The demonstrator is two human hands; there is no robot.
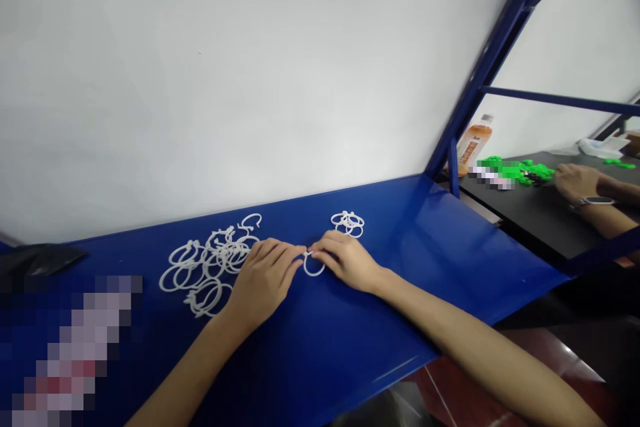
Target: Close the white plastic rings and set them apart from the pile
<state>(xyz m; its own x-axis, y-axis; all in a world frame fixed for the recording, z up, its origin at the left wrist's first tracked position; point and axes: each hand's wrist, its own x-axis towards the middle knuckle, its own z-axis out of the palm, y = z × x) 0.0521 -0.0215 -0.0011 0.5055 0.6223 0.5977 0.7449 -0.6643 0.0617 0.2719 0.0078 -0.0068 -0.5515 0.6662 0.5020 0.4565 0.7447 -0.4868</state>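
Observation:
Between my two hands is a white plastic ring [314,274] with clasp-like ends, its loop hanging towards me just above or on the blue table. My left hand [267,273] pinches one side of the ring's top with thumb and fingertips. On the other side, my right hand [347,260] grips it between thumb and index finger. A loose pile of similar white rings [220,260] lies left of my left hand, partly covered by it. Beyond my right hand sits a small group of rings [349,220].
The blue table [400,240] runs along a white wall. Black plastic [40,258] lies at the left end. A blue metal frame [480,80] rises at the right. Past it, a co-worker's hands [580,183] are by green pieces [535,170] and a bottle [475,147] on a black table.

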